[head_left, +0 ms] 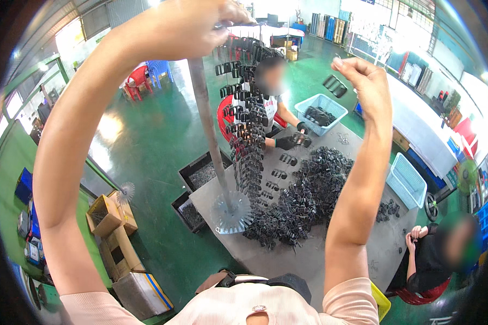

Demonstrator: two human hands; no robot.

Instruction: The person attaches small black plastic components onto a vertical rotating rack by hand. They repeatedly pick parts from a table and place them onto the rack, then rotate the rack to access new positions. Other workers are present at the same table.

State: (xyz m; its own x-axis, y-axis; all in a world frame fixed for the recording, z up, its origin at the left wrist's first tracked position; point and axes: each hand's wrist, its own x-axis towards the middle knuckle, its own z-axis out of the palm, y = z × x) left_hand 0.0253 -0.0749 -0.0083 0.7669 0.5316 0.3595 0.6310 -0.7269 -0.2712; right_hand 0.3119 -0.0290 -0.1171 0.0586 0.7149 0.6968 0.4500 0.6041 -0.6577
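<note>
The right hand (366, 79) has finger and thumb pinched together, and a small, shiny black part with ribs (335, 86) hangs just under them in the air, higher than the flat grey counter (303, 262). It looks light, hard and maybe slippery, so pinch its top edge gently. The left hand (198, 32) curls by the tall bunch of hanging black parts (248, 131); I can't tell if it holds anything.
</note>
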